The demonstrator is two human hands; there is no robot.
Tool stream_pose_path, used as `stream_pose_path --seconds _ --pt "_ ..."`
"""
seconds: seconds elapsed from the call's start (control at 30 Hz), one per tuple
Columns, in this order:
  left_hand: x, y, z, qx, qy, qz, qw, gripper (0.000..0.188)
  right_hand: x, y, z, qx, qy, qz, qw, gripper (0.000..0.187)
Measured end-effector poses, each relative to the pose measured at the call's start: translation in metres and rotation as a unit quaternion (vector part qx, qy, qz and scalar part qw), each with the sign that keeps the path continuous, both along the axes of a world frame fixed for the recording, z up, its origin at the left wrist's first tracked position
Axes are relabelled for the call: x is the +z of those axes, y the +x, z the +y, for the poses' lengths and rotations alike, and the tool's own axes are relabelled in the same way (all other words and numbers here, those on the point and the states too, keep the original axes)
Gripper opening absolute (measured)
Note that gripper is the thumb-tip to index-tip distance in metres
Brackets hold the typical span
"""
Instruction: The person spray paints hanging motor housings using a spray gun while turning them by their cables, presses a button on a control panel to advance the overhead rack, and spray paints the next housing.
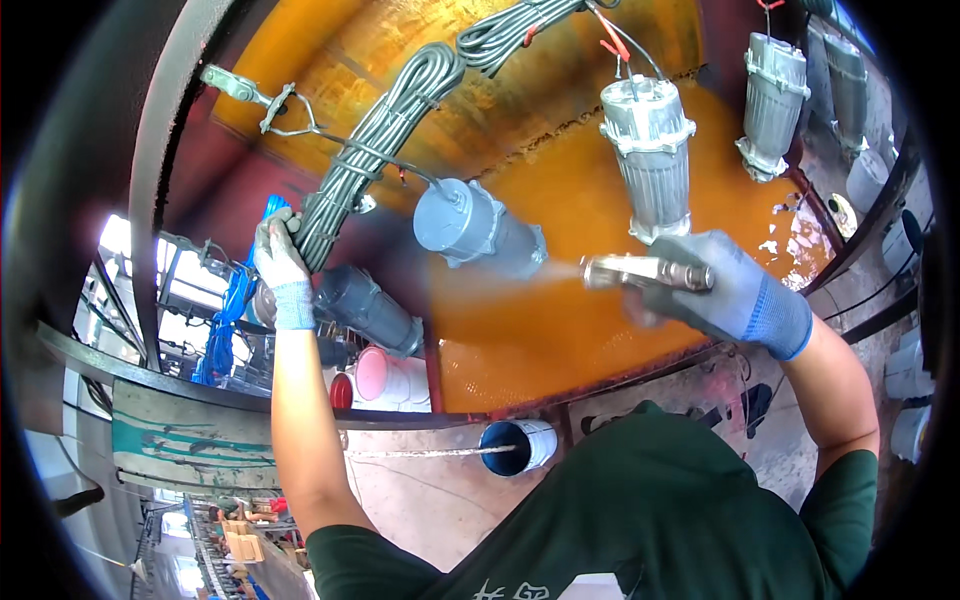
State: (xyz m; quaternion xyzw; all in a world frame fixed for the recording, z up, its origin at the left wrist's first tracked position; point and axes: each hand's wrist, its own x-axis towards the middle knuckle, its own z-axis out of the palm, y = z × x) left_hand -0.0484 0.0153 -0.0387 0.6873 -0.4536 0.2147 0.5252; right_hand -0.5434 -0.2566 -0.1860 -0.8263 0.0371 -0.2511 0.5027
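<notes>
My left hand (pixel 280 258), in a pale glove with a blue cuff, is closed on the lower end of a coiled grey cable bundle (pixel 385 135). A thin cable runs from the bundle to a hanging grey motor-like cylinder (pixel 470 222), which tilts with its lower end to the right. My right hand (pixel 725 285), in a grey glove, is wrapped round a metal spray gun (pixel 635 272). The nozzle points left at the cylinder, and a pale mist spreads between them. The fingers beneath the gun are blurred and partly hidden.
Silvery cylinders (pixel 650 160) hang at the right, and a dark grey cylinder (pixel 370 312) hangs close to my left forearm. An orange-stained booth wall (pixel 560 345) stands behind. Blue cable (pixel 228 320) hangs at left; an open bucket (pixel 535 445) stands below.
</notes>
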Motion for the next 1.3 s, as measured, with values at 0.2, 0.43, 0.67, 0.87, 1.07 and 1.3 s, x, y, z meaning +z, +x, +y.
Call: stream_pose_path --seconds 0.2,0.43,0.67,0.87,1.07,1.3 --pt "-0.001 0.024 0.01 -0.077 -0.042 0.083 0.993 0.025 0.008 -0.002 -0.004 -0.007 0.003 0.022 1.0 0.017" --pt "-0.002 -0.006 -0.001 -0.016 -0.041 0.066 0.997 0.024 0.027 0.017 0.028 -0.032 -0.162 -0.123 0.979 0.021" --pt "-0.009 -0.028 0.01 0.06 -0.009 -0.069 0.996 0.026 -0.019 0.017 0.041 -0.029 -0.008 -0.012 0.999 0.02" --pt "-0.027 -0.081 -0.022 -0.045 -0.044 -0.057 0.996 0.032 -0.075 0.022 0.064 -0.005 0.267 -0.012 0.963 0.017" --pt "-0.033 -0.104 -0.051 -0.061 -0.032 -0.11 0.992 0.036 -0.084 0.019 0.058 -0.056 0.274 0.026 0.96 0.023" --pt "-0.015 -0.134 -0.078 -0.037 0.054 -0.266 0.962 0.038 -0.032 0.01 0.045 -0.015 0.15 0.035 0.988 0.012"
